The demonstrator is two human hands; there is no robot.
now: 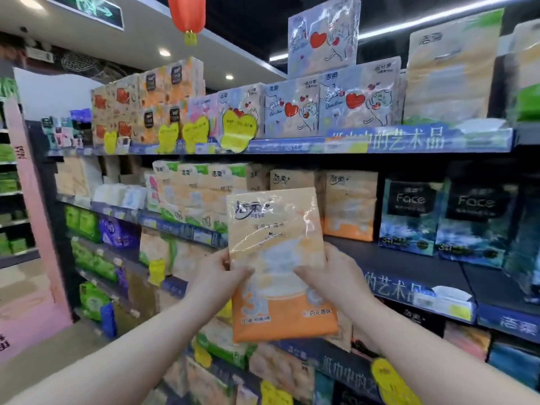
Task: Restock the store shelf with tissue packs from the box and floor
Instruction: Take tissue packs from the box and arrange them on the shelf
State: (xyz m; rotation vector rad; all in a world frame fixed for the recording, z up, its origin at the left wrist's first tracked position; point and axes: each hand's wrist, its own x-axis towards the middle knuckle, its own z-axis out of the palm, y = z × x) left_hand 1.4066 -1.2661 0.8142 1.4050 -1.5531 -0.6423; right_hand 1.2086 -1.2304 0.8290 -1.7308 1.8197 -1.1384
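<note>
Store aisle on screen, tissue stacked on every tier from edge to edge. Upper left, a green exit sign (pixel 87 9) glows on the ceiling, with a red lantern (pixel 187 13) hanging just right of it. Lower left, green packs (pixel 83 220) line the lower tiers. Into the centre: the left hand (pixel 222 276) grips the orange tissue pack (pixel 277 229) by its left edge, thumb curled across the front. The pack is upright, leaning slightly, held up in front of the middle tier. The right hand (pixel 330 276) clamps the right edge the same way, thumb over the front. Above, cat-and-heart packs (pixel 356 97) fill the top tier, one more perched on top. Right of centre, matching orange packs (pixel 349 206) stand on the shelf (pixel 394 252), bare dark board in front of them. Far right, dark "Face" packs (pixel 409 217) stand side by side.
</note>
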